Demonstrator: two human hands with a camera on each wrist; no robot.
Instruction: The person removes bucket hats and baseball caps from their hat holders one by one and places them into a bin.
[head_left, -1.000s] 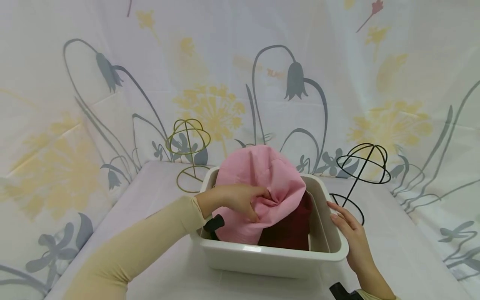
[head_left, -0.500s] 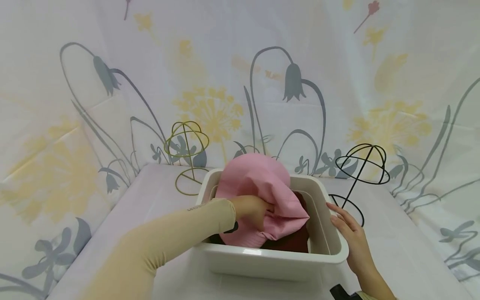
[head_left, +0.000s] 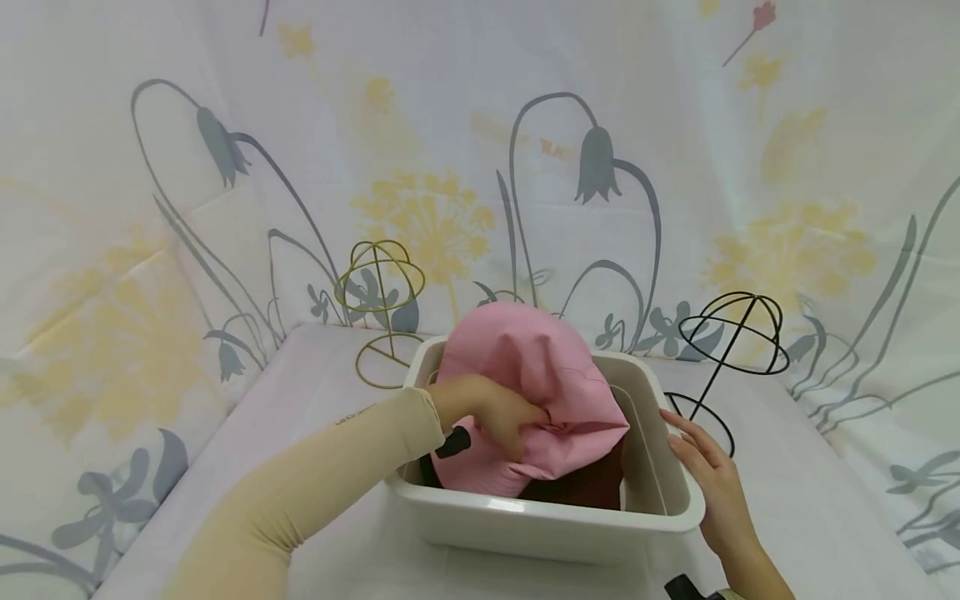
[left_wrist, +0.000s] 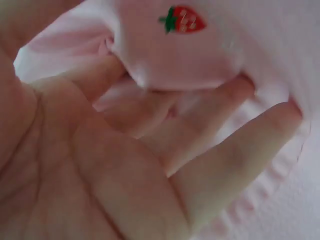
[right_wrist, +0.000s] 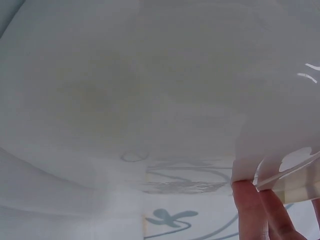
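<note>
A pink cloth hat (head_left: 525,350) bulges above the rim of a white plastic bin (head_left: 540,523). My left hand (head_left: 491,412) reaches into the bin and grips a fold of the hat. In the left wrist view, the fingers of the left hand (left_wrist: 140,150) curl into the pink cloth, below a small red strawberry patch (left_wrist: 187,20). Under the hat, partly hidden, lies a dark red cloth item (head_left: 581,487). My right hand (head_left: 708,475) holds the bin's right rim; in the right wrist view its fingertips (right_wrist: 245,192) touch the bin's outer wall.
Behind the bin at the left stands a gold wire hat stand (head_left: 381,287). A black wire hat stand (head_left: 733,333) stands behind it at the right, close to my right hand. The white table (head_left: 322,354) meets a flower-printed curtain (head_left: 450,125).
My left hand has pushed rightward and deeper into the hat, then drawn back slightly. The hat's folds have shifted and its edge now points right. The right hand keeps its place on the rim.
</note>
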